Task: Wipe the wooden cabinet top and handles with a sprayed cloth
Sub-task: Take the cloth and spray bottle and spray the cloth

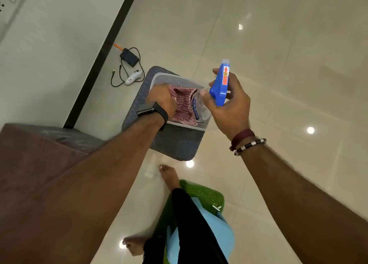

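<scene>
A red-and-white checked cloth (184, 106) lies in a clear plastic tub (159, 77) on a grey stool. My left hand (162, 98) reaches down into the tub and lies on the cloth's left side; its fingers are hidden. My right hand (229, 106) grips a spray bottle (220, 84) by its blue trigger head, the clear body pointing down into the tub over the cloth. The wooden cabinet top (29, 154) shows at the lower left, under my left forearm.
The grey stool (175, 144) stands on a glossy tiled floor. A black box with cables (129, 57) and a white device lie by the wall's dark skirting. My bare feet and a green mat (201, 194) are below.
</scene>
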